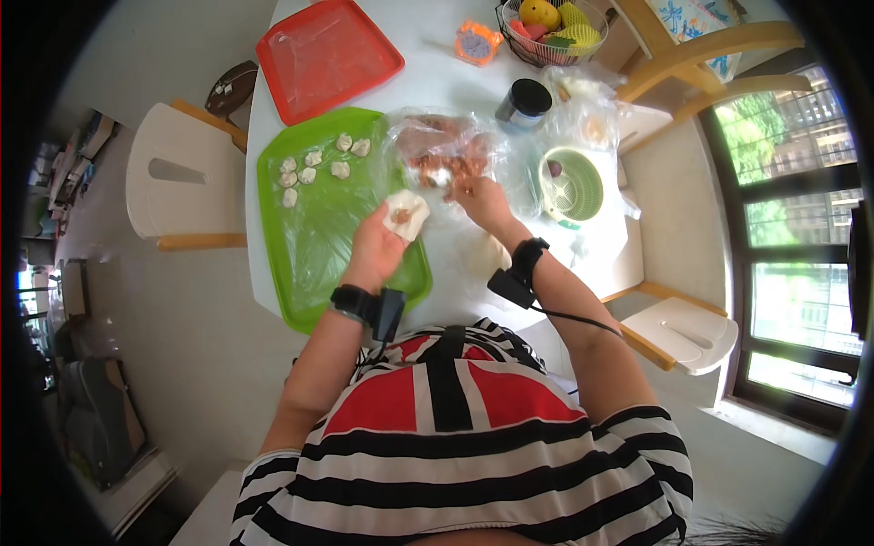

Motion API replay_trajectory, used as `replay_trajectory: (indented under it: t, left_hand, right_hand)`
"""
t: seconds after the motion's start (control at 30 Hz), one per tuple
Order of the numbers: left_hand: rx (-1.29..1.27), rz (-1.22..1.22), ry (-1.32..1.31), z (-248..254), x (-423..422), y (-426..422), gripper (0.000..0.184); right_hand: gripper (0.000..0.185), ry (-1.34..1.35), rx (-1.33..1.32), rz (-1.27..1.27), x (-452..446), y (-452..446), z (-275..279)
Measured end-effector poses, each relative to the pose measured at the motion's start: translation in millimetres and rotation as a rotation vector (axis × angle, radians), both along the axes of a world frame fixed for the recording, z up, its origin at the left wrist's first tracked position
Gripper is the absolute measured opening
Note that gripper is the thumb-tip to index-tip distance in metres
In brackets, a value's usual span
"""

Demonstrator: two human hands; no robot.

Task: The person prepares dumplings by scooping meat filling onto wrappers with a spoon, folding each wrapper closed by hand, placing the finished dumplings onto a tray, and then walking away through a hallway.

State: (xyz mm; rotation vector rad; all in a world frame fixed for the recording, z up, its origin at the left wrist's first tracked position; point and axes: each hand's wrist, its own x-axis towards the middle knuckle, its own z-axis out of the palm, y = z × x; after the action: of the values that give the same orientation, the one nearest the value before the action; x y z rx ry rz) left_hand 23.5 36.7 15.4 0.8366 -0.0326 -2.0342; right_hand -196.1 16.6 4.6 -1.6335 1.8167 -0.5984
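Observation:
My left hand (376,246) holds a pale dumpling wrapper (407,215) with a small dab of brownish filling in its middle, above the right edge of the green tray (309,246). My right hand (484,202) is at the near edge of a clear plastic bag of reddish minced meat (437,141). Its fingers are pinched together, and what they hold, if anything, I cannot make out. A whitish patch shows in the meat beside the fingertips. Several folded dumplings (309,158) sit on the plastic-lined far part of the green tray.
A red tray (328,55) lies farther back. To the right stand a dark-lidded jar (525,104), a pale green strainer basket (574,187) and plastic bags (583,105). A wire fruit basket (553,36) and an orange clock (477,43) are at the back. Chairs (182,173) flank the table.

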Motion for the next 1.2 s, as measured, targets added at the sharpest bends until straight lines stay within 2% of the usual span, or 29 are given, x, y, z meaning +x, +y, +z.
replay_trajectory:
  t: [0.03, 0.07, 0.13, 0.23, 0.37, 0.43, 0.47, 0.53, 0.57, 0.63, 0.67, 0.8, 0.87, 1.0, 1.1, 1.17, 1.2]
  left_hand:
    - [-0.005, 0.000, -0.001, 0, 1, 0, 0.041]
    - [-0.004, 0.001, -0.002, -1, 2, -1, 0.041]
    - [-0.003, 0.001, -0.003, -1, 3, -2, 0.041]
    - [-0.011, 0.007, 0.037, -1, 3, -2, 0.039]
    - [-0.052, -0.017, 0.036, -2, -1, -3, 0.040]
    - [-0.073, -0.034, 0.056, -2, -3, -3, 0.041]
    - [-0.082, -0.052, 0.082, -2, -5, -4, 0.040]
    - [-0.088, -0.073, 0.109, 3, -10, -3, 0.040]
    - [-0.057, -0.071, 0.104, 6, -12, -2, 0.040]
    - [-0.025, -0.072, 0.101, 11, -17, -2, 0.039]
    - [-0.018, -0.075, 0.104, 12, -19, -2, 0.039]
    - [0.005, -0.090, 0.156, 12, -20, -1, 0.039]
    - [0.003, -0.101, 0.193, 13, -20, -1, 0.039]
    - [-0.004, -0.112, 0.265, 6, -23, -2, 0.040]
    - [0.034, -0.109, 0.226, 7, -30, 0, 0.040]
    - [0.025, -0.127, 0.242, 10, -29, 0, 0.041]
    - [0.018, -0.147, 0.258, 11, -29, 1, 0.041]
  right_hand:
    - [0.019, -0.177, 0.086, -0.002, -2, -3, -3]
    - [0.019, -0.178, 0.081, -0.002, -5, -6, -5]
    - [0.016, -0.725, 0.393, -0.194, -9, -9, 8]
    - [0.014, -0.783, 0.391, -0.221, -12, -3, 29]
    - [0.017, -0.753, 0.323, -0.174, -12, 16, 61]
    - [0.021, -0.586, 0.129, -0.103, -7, 30, 72]
    - [0.021, -0.586, 0.131, -0.103, -6, 36, 72]
    - [0.020, -0.334, -0.069, 0.021, -5, 50, 72]
    - [0.020, -0.332, -0.066, 0.018, -4, 56, 69]
    - [0.016, 0.050, -0.435, 0.146, 3, 66, 66]
    - [0.015, 0.135, -0.434, 0.161, 4, 72, 68]
    - [0.017, 0.171, -0.412, 0.149, 7, 83, 78]
    - [0.017, 0.120, -0.510, 0.103, 5, 85, 79]
    - [0.015, 0.111, -0.511, 0.092, 0, 88, 73]
    - [0.014, 0.115, -0.451, 0.128, -2, 88, 69]
    - [0.014, -0.113, -0.383, -0.070, -6, 85, 70]
    - [0.014, -0.100, -0.393, -0.099, -14, 82, 69]
